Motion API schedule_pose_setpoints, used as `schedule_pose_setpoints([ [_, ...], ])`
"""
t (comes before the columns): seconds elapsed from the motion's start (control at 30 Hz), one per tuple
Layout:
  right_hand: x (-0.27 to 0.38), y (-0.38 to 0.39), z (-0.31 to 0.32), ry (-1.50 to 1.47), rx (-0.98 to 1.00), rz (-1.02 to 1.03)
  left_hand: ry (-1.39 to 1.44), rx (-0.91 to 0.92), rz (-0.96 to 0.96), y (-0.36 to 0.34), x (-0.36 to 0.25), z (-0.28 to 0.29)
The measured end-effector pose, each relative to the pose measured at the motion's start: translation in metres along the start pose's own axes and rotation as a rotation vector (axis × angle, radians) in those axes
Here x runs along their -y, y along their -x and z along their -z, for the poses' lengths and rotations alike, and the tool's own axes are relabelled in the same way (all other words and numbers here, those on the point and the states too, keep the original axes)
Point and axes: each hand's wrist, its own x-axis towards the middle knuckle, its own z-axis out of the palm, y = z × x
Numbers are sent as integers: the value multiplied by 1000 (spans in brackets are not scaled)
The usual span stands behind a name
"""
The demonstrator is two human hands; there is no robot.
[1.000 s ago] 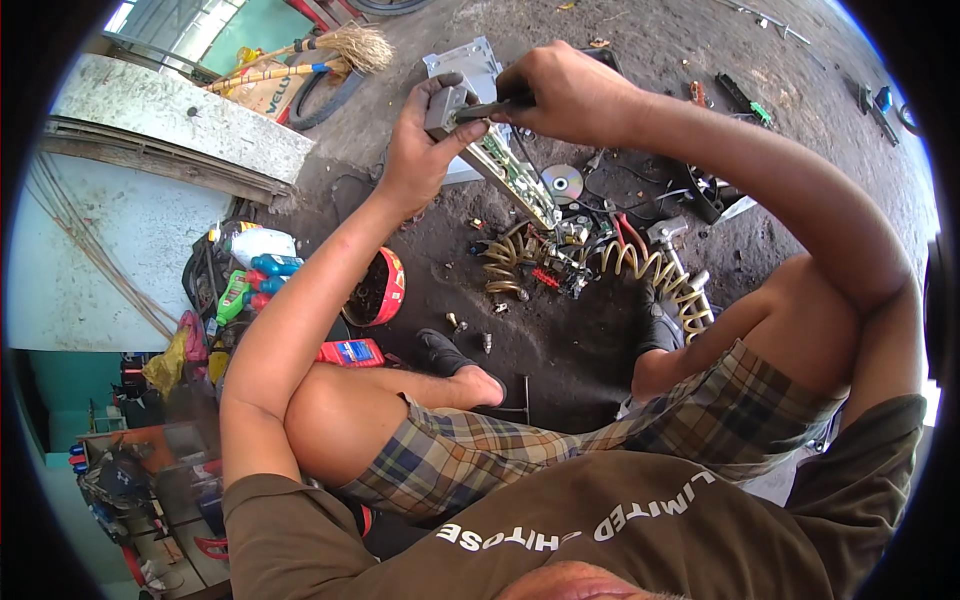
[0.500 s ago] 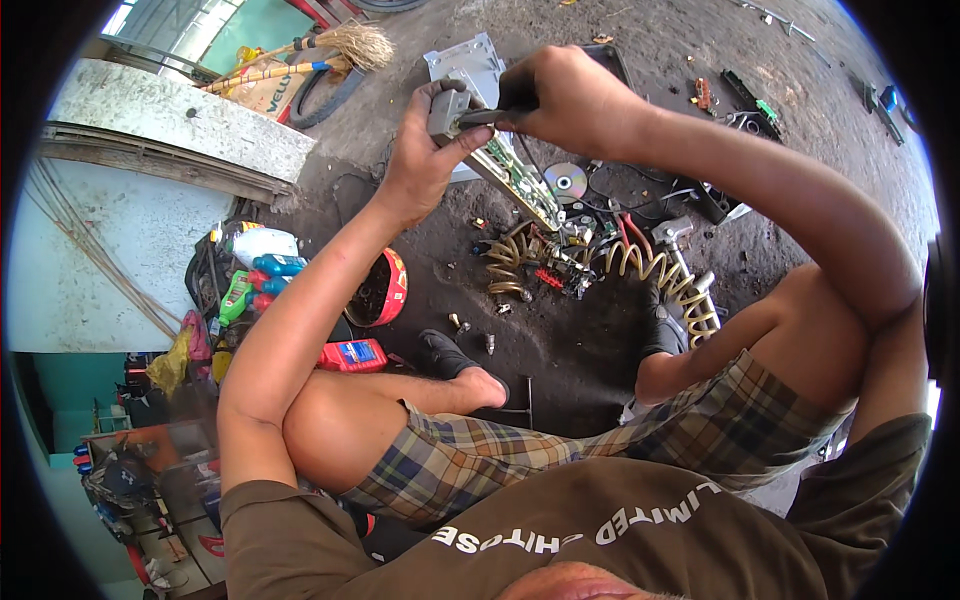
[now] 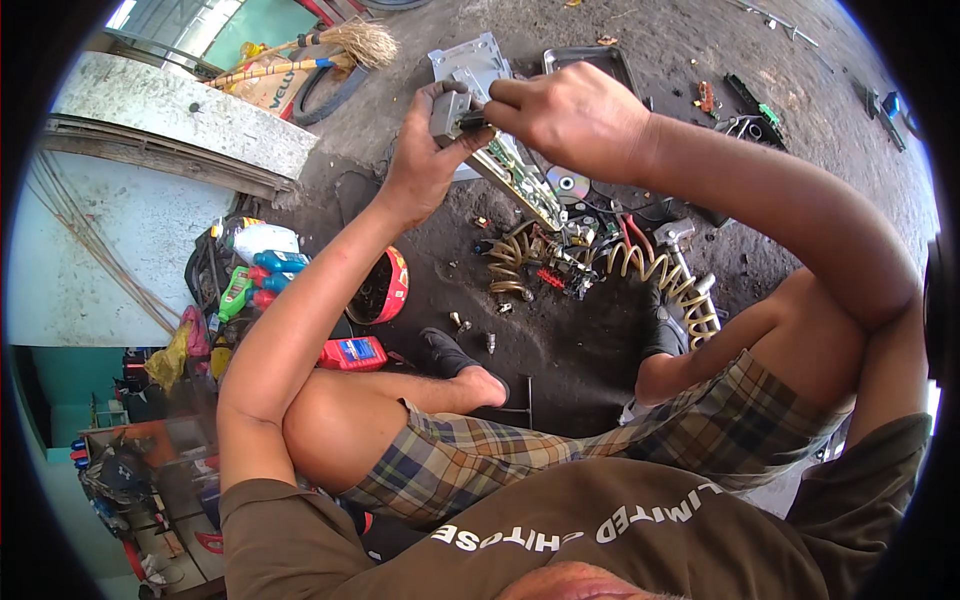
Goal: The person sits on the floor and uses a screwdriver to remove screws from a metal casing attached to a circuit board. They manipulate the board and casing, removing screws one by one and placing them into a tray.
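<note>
While the person sits low on the ground with knees up, both hands are raised out in front over a messy dark floor (image 3: 420,60). The left hand (image 3: 425,165) is curled around a small grey metal part (image 3: 450,112), with the thumb on one side and the fingers wrapped over the top. That part sits at the upper end of a long green circuit board (image 3: 520,180), which slants down toward the floor and away to the right. The right hand (image 3: 570,115) is closed tight and pinches a thin dark tool (image 3: 474,122), whose tip touches the grey part just beside the left thumb. Both hands are touching each other's work, very close together. Behind them on the floor lies a flat grey metal plate (image 3: 475,55) and a dark tray (image 3: 590,60). Under the board lies a shiny disc (image 3: 567,185). Lower down, near the feet, there are curly yellow cords (image 3: 670,280) and a heap of small wires and bits (image 3: 555,265). A black shoe (image 3: 445,352) is on the foot by the left knee. To the left sit a red round helmet (image 3: 385,290), a small red box (image 3: 352,353) and some coloured bottles (image 3: 265,270). A straw broom (image 3: 350,42) lies far up at the top by a pale wall (image 3: 180,115). Plaid shorts (image 3: 470,460) and a brown shirt (image 3: 600,530) fill the bottom.
</note>
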Motion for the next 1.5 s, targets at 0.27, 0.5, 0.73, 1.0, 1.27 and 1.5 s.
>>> schedule_pose_setpoints([
  [0.27, -1, 0, -1, 185, -81, 220, 74, -30, -7, -1, 5, 0],
  [0.5, 6, -4, 0, -127, -53, -124, -19, -40, -27, -4, 5, 4],
  [0.73, 3, -17, 12, -1145, 73, -980, -60, 19, -71, -5, 5, 4],
  [1.0, -3, -22, 24, -1596, 445, -1296, -61, 40, -63, -2, -6, -4],
  [1.27, -2, -16, 8, -538, 140, -507, -151, -6, -91, -2, -9, -7],
  [1.5, 6, -3, 6, -267, 77, -226, -73, 0, -44, 2, -5, -3],
])
